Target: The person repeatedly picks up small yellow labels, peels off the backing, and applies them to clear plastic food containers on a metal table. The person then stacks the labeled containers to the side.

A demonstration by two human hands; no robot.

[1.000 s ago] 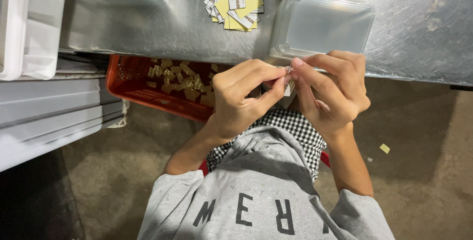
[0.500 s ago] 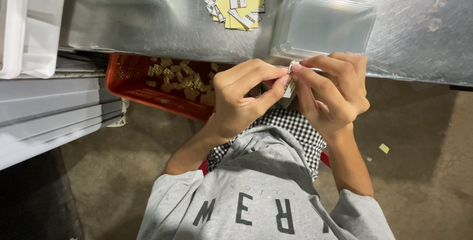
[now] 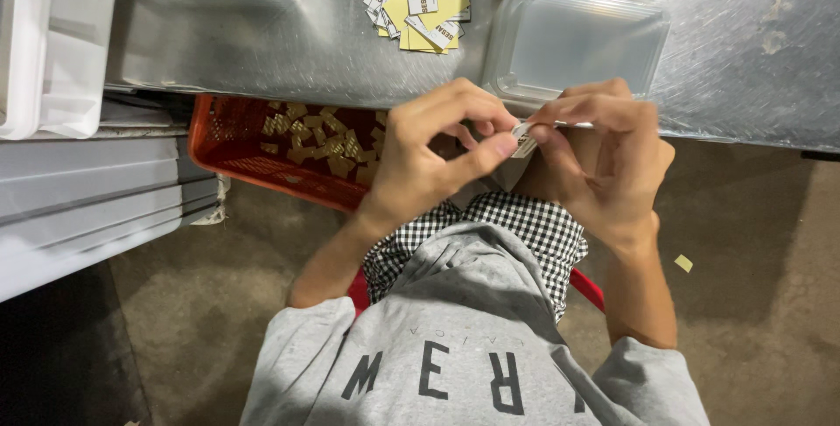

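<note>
Presently both hands, left hand [image 3: 429, 159] and right hand [image 3: 604, 164], pinch one small label strip [image 3: 523, 139] between fingertips above the lap, apparently mid-peel beside the clear plastic container [image 3: 577, 41] on the table [image 3: 332, 41]; next move needs steady fingertip control

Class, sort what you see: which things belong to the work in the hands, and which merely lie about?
In use: left hand, right hand, small label, pile of labels, clear plastic container.
Lying about: red basket, white tray, paper scrap.
</note>
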